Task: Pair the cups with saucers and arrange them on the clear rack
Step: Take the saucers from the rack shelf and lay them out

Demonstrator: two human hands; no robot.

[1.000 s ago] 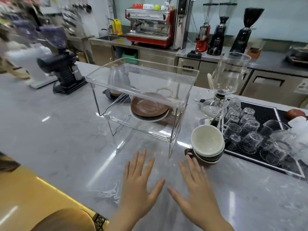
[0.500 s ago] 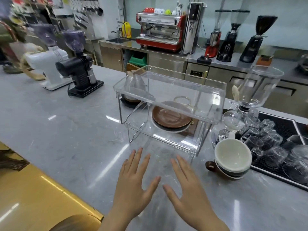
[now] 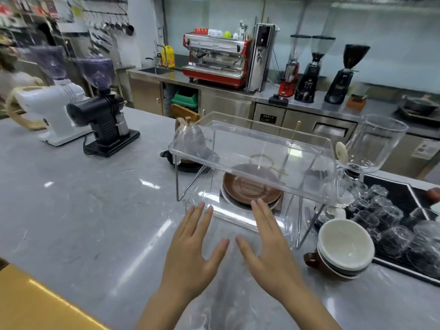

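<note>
I log: left hand (image 3: 190, 253), right hand (image 3: 271, 256) flat, fingers spread, empty; clear rack (image 3: 252, 163) at 12 o'clock, stacked cups (image 3: 342, 253) at 3.

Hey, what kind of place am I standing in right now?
Most likely a café or coffee bar, behind the counter: a red espresso machine on the back counter, coffee grinders beside it, and stacked cups on the worktop.

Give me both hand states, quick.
Left hand: open, fingers straight, holding nothing.
Right hand: open, fingers straight, holding nothing.
</note>
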